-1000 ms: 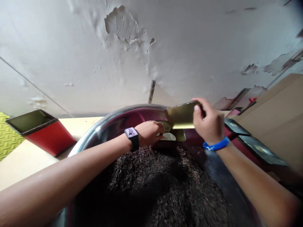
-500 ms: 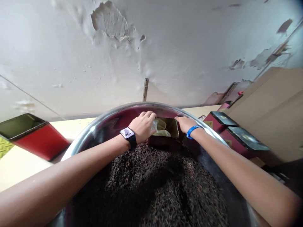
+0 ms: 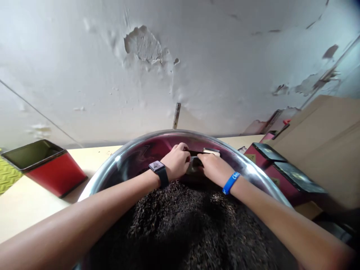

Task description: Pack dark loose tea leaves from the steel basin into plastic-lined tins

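Note:
A big shiny metal basin [image 3: 250, 168] holds a heap of dark, dry loose leaves [image 3: 174, 210] that look like tea. At its far side an open tin [image 3: 211, 151] stands in the leaves, mostly hidden behind my hands. A clear plastic bag [image 3: 194, 164] lines the tin's mouth. My left hand [image 3: 179, 160], with a black watch on the wrist, is closed with curled fingers on the bag's left side. Close beside it, my right hand [image 3: 215, 167], wearing a blue wristband, reaches over the tin with bent fingers closed on the bag; its fingertips are partly hidden.
An open red tin [image 3: 59, 172] stands on the pale table [image 3: 17, 210] left of the basin. Closed dark-red tins [image 3: 292, 182] stand to the right, beside a large cardboard box [image 3: 332, 146]. A peeling wall [image 3: 225, 67] rises behind.
My right hand has moved left from the tin's right edge to the bag over its mouth. My left hand stays at the bag. The view has tilted slightly upward.

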Available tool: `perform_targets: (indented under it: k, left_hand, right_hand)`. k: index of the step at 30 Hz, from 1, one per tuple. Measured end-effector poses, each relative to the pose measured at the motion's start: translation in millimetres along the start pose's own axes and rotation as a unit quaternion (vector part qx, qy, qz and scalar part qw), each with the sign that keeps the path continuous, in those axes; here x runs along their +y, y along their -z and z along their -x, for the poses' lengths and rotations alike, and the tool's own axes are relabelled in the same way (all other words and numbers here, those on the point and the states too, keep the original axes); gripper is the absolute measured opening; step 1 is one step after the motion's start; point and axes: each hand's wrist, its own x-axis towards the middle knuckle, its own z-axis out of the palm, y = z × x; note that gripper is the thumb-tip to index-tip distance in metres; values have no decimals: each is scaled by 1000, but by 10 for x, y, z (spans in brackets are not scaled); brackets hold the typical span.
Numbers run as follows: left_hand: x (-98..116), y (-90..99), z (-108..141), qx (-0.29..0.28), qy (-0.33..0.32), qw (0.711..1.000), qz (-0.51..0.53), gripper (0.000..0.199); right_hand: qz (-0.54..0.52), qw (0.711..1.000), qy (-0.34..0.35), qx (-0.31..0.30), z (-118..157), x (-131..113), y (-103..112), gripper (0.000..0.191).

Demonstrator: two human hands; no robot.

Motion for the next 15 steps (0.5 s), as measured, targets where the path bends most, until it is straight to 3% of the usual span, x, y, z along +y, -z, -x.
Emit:
perform_targets:
  k: [3,5,7,11,15]
  left_hand:
    - [99,85,-17,26,-30,999,4,12]
    - [114,137,-33,29,-20,999,13,12]
    - [92,167,-47,33,0,999,36,10]
    - [34,157,-51,6,17,997,81,31]
    - [71,132,-39,-36,-6,998,54,15]
  right_hand:
    - [-45,999,2,-23,-16,47,21,20]
    - [-71,997,-7,-3,-20,86,98,20]
    - [-95,995,-10,40,-14,130,193,20]
    - [-118,977,-11,179,12,215,326,21]
    - [-94,960,-62,258,20,259,329,23]
